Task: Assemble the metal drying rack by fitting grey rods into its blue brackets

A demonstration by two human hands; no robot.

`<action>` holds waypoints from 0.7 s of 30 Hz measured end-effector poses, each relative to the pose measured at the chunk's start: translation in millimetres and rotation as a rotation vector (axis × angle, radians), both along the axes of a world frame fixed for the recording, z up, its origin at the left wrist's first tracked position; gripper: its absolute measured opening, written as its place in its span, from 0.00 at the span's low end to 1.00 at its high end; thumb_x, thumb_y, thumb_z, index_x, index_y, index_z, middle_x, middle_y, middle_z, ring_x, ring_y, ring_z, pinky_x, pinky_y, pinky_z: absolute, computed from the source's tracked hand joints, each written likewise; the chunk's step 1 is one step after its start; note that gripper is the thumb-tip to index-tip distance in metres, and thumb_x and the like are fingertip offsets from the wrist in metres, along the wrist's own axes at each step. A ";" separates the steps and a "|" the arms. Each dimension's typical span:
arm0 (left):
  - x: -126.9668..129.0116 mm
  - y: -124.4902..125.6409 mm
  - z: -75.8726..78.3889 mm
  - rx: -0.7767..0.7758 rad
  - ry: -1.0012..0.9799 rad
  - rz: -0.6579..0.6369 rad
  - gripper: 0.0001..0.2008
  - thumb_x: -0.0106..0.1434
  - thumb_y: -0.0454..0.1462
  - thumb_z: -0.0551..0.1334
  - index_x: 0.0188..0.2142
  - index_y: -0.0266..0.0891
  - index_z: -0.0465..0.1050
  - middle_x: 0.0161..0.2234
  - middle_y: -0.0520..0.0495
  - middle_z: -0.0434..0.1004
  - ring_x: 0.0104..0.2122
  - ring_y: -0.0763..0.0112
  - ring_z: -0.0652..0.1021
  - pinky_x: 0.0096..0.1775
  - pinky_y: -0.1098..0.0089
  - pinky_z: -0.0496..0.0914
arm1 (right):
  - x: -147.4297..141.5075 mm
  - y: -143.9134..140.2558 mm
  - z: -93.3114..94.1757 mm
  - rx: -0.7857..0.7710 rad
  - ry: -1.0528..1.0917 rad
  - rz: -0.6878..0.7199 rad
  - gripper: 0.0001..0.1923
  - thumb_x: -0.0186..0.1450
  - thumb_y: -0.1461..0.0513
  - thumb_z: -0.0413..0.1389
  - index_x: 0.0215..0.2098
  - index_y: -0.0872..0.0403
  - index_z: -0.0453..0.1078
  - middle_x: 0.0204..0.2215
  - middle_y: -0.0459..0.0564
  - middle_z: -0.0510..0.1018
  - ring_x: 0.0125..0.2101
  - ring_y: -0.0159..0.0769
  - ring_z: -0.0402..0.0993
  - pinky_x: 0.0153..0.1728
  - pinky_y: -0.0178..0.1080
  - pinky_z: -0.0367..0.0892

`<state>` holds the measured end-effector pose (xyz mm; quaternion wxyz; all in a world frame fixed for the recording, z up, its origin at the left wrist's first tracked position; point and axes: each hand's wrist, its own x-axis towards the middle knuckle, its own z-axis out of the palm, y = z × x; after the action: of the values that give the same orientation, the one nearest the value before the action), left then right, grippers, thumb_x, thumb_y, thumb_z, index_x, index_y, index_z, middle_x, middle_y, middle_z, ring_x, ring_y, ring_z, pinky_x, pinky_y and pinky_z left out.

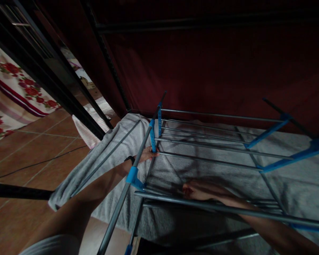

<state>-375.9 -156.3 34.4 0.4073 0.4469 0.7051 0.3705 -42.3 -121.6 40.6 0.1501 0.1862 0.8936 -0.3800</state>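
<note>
A rack of grey metal tubes (207, 160) with blue plastic brackets lies on a grey blanket (172, 173). My left hand (148, 153), a dark band at its wrist, reaches behind a slanting tube and grips the lower end of a blue bracket (152, 140), where a crossbar meets it. Under a long front tube (228, 208) passes my right forearm. My right hand (198, 189) is closed above the blanket with its fingers curled; whether something thin is in them I cannot make out. Nearer to me, a blue joint (133, 175) sits on the slanting tube.
Dark red cloth (215, 71) hangs behind the rack within a black metal frame (50, 78). More blue brackets (276, 164) stand at the right. On the left are a tiled floor (42, 148), a dark cable and a flowered cloth (18, 88).
</note>
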 end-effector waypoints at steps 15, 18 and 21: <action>-1.4 -0.6 -27.2 0.111 -0.148 -0.019 0.15 0.47 0.34 0.68 0.36 0.38 0.71 0.32 0.49 0.71 0.33 0.66 0.69 0.38 0.66 0.66 | -65.8 64.8 -50.3 0.652 0.149 -0.283 0.13 0.71 0.67 0.47 0.44 0.53 0.73 0.43 0.53 0.76 0.43 0.39 0.71 0.47 0.39 0.62; 0.3 -4.2 -28.1 0.128 -0.136 0.002 0.18 0.49 0.32 0.66 0.41 0.39 0.72 0.37 0.47 0.73 0.37 0.65 0.71 0.42 0.65 0.68 | -63.2 62.2 -47.2 0.605 0.164 -0.307 0.15 0.72 0.66 0.45 0.46 0.52 0.73 0.45 0.53 0.76 0.44 0.39 0.71 0.47 0.39 0.62; 2.8 -7.1 -30.6 0.135 -0.118 0.029 0.19 0.52 0.33 0.63 0.45 0.40 0.71 0.37 0.48 0.73 0.37 0.64 0.71 0.42 0.64 0.69 | -60.1 60.5 -41.6 0.559 0.177 -0.319 0.16 0.73 0.65 0.44 0.49 0.53 0.73 0.47 0.54 0.76 0.46 0.40 0.71 0.49 0.40 0.62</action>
<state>-373.1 -163.4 3.8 0.4119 0.4403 0.6596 0.4487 -102.4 -61.0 -1.0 -0.0465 0.3239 0.9324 -0.1534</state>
